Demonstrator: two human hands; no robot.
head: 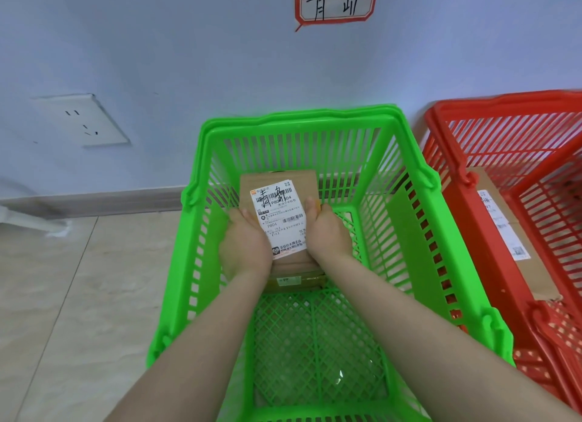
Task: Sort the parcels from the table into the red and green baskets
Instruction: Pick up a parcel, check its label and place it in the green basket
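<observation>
A pale blue wall (220, 59) rose behind everything, beige floor (78, 295) below it. 2 baskets stood against it: the green basket (302, 114) before the person, the red basket (482, 264) just beside it on the right. A long parcel (510, 232) lay in the red one. A small parcel (277, 182) with a white label sat low in the green basket, toward its far end; whether it touched bottom I couldn't tell. A red-bordered sign (335, 0) hung above. The left hand (244, 245) gripped the small parcel's left side, the right hand (329, 232) its right. A socket (83, 119) sat left.
</observation>
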